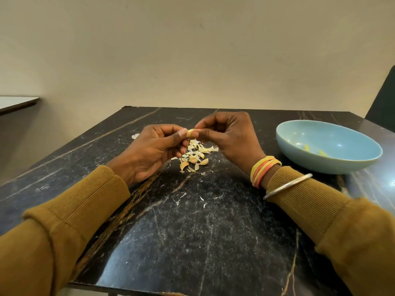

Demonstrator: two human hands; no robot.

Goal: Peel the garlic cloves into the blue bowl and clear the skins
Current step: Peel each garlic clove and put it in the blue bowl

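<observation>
A pale yellow garlic clove [190, 133] is held in the air above the table, pinched between the fingertips of my left hand [152, 149] and my right hand [228, 136]. Directly below the hands lies a small pile of papery skins [203, 148] mixed with a few unpeeled cloves [193, 160] on the black marble table [192, 221]. The blue bowl [327, 165] stands to the right of my right hand, with two peeled cloves [306, 148] inside it.
Stray skin flakes [202, 198] lie on the table nearer to me, and one lies at the far left [134, 136]. A dark chair back [382, 103] rises behind the bowl. A pale wall stands behind the table's far edge.
</observation>
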